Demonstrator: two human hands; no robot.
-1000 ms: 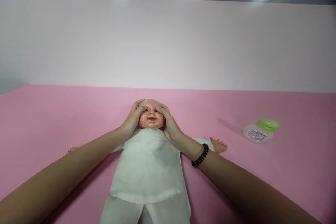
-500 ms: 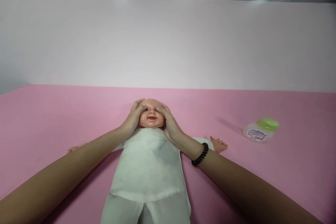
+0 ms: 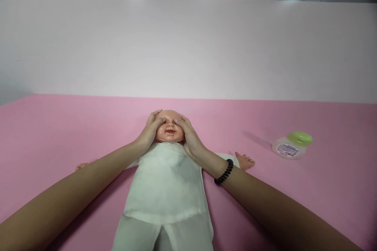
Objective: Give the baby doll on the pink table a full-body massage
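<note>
A baby doll (image 3: 167,184) in white cloth clothing lies on its back, its head away from me and its arms spread. My left hand (image 3: 150,131) cups the left side of the doll's head, the thumb near one eye. On the other side, my right hand (image 3: 190,135) holds the head the same way, its thumb by the other eye. The smiling mouth and nose show between my hands. Fingers behind the head are partly hidden. A black coiled band (image 3: 224,171) is round my right wrist.
The doll lies on a pink surface (image 3: 73,125). A clear bottle (image 3: 288,148) with a green cap and a label is at the right, beyond the doll's outstretched hand (image 3: 245,161). A white panel (image 3: 188,47) rises behind the surface, with ceiling lights above it.
</note>
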